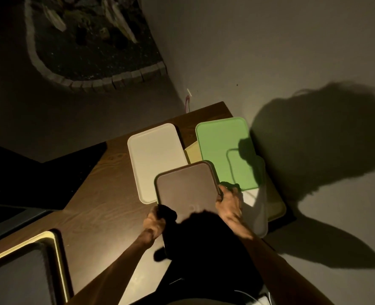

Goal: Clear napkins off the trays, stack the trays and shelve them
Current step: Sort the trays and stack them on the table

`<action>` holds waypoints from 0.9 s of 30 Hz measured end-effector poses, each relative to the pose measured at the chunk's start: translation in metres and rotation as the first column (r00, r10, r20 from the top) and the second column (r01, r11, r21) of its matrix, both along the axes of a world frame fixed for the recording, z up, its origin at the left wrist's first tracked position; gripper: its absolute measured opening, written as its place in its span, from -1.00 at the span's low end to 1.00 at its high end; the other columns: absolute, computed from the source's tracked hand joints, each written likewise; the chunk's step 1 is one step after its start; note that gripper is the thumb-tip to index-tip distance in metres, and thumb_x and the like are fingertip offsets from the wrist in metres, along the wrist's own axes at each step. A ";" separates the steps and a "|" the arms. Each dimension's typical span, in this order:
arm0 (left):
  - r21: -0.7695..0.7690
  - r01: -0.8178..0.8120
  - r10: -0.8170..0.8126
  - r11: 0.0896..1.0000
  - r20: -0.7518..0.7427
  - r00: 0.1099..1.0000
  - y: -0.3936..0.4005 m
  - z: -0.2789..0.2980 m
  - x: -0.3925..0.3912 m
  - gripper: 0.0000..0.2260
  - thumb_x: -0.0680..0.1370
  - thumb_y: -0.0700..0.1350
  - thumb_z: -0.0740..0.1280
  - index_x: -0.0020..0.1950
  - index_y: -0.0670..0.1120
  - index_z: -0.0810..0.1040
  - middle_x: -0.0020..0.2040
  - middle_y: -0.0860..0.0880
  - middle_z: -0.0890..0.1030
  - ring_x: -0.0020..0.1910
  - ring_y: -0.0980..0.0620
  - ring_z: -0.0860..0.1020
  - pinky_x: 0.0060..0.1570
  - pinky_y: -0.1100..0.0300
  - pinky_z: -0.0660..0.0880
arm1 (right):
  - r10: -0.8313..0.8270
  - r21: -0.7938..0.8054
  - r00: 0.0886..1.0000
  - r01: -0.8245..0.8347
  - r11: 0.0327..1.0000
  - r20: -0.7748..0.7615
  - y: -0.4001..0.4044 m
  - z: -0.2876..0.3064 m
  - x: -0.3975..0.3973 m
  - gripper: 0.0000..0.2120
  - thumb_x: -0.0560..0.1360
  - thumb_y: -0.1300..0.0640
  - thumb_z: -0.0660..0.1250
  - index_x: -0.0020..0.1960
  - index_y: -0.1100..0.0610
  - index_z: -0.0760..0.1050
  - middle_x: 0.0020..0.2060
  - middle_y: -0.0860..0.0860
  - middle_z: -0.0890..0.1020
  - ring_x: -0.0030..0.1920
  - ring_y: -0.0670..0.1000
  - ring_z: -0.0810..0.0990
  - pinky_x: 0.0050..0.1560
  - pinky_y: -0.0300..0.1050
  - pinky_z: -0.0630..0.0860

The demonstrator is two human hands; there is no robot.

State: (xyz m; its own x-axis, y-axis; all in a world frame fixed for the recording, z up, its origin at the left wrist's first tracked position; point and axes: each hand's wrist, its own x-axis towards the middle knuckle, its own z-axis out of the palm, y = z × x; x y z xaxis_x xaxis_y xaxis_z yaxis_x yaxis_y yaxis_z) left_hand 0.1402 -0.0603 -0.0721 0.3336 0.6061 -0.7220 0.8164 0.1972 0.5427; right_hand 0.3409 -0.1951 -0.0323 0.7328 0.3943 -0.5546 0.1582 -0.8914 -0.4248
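I hold a brown tray (pixel 186 186) by its two long sides, my left hand (pixel 154 221) on its left edge and my right hand (pixel 229 203) on its right edge; a green rim shows under it. It hovers over the wooden table (pixel 102 194), overlapping a white tray (pixel 155 159) on the left. A green tray (pixel 224 148) lies to the right, on a pale yellow tray (pixel 192 151). A whitish tray (pixel 258 208) sits by my right wrist. No napkin is visible. A dark shadow covers the brown tray's near end.
A dark tray with a yellow rim (pixel 56 256) lies at the table's near left. A grey wall (pixel 292 62) runs along the right, right behind the trays. A dark countertop (pixel 28 177) borders the table on the left. A brick-edged bed (pixel 98 82) lies beyond.
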 end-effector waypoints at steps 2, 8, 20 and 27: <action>-0.113 -0.088 0.098 0.990 0.078 0.992 -0.004 -0.001 -0.003 -0.60 0.51 -0.30 0.30 0.29 0.00 0.36 0.08 -0.18 0.59 -0.07 -0.09 0.58 -0.13 0.11 0.54 | -0.038 0.004 0.993 0.039 0.999 -0.111 -0.001 -0.007 -0.004 -0.59 0.56 0.23 0.18 0.40 0.06 0.37 0.22 0.21 0.50 0.23 0.26 0.49 0.28 0.11 0.43; -0.294 -0.302 0.318 0.907 0.005 0.948 -0.007 0.020 0.004 -0.87 0.57 -0.18 0.36 0.10 -0.05 0.51 -0.07 -0.13 0.62 -0.30 0.07 0.59 -0.36 0.17 0.46 | -0.112 0.081 0.971 0.132 0.988 -0.213 -0.007 -0.019 -0.015 -0.57 0.65 0.22 0.09 0.51 0.11 0.26 0.37 0.21 0.47 0.35 0.25 0.43 0.36 0.03 0.35; -0.483 -0.512 0.676 0.710 0.267 0.687 0.028 0.019 -0.006 -0.59 0.48 -0.12 0.44 0.30 -0.10 0.48 -0.11 0.06 0.71 -0.06 0.13 0.67 0.03 0.27 0.54 | -0.101 0.366 0.975 0.168 0.915 -0.195 0.041 0.003 0.013 -0.62 0.63 -0.01 0.21 0.35 0.18 0.49 0.24 0.16 0.61 0.28 0.16 0.54 0.26 -0.12 0.41; -0.378 -0.559 0.675 0.738 0.390 0.627 0.060 0.048 -0.042 -0.85 0.55 -0.16 0.37 0.11 -0.11 0.61 -0.17 0.00 0.73 -0.22 0.06 0.66 -0.29 0.28 0.60 | 0.313 -0.124 0.923 -0.292 0.948 0.225 0.070 -0.005 0.040 -0.64 0.54 -0.13 0.27 0.11 0.17 0.50 -0.02 0.11 0.63 -0.02 0.13 0.63 -0.16 -0.13 0.42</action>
